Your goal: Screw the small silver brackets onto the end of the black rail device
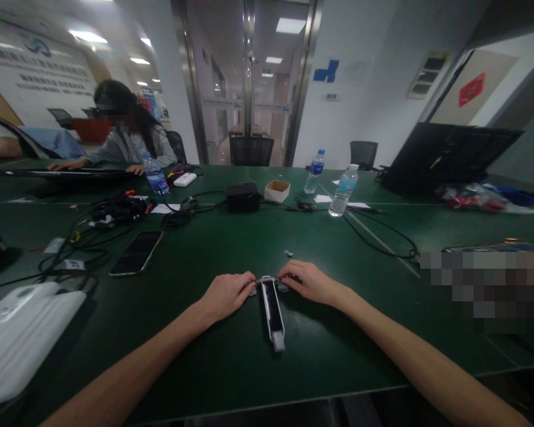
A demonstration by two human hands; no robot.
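Observation:
A narrow white-framed piece [272, 308] with a long dark inner face lies on the green table in front of me. Its near end narrows to a pale tab [278, 341]. At its far end, my left hand [226, 295] is closed in a pinch on the left side. Opposite it, my right hand [309, 282] pinches at the right side, with a thin dark bit showing by its fingers. Small greyish parts [283, 287] sit beneath the fingertips; their kind cannot be made out. Just beyond my right hand lie a few tiny shiny metal pieces [288, 254].
A phone [137, 253] and white casings [26, 338] lie to the left, near tangled cables [115, 210]. Farther back stand a black box [242, 197], a small open carton [277, 191] and water bottles [344, 191]. A person [131, 130] sits across the table. Blurred items occupy the right.

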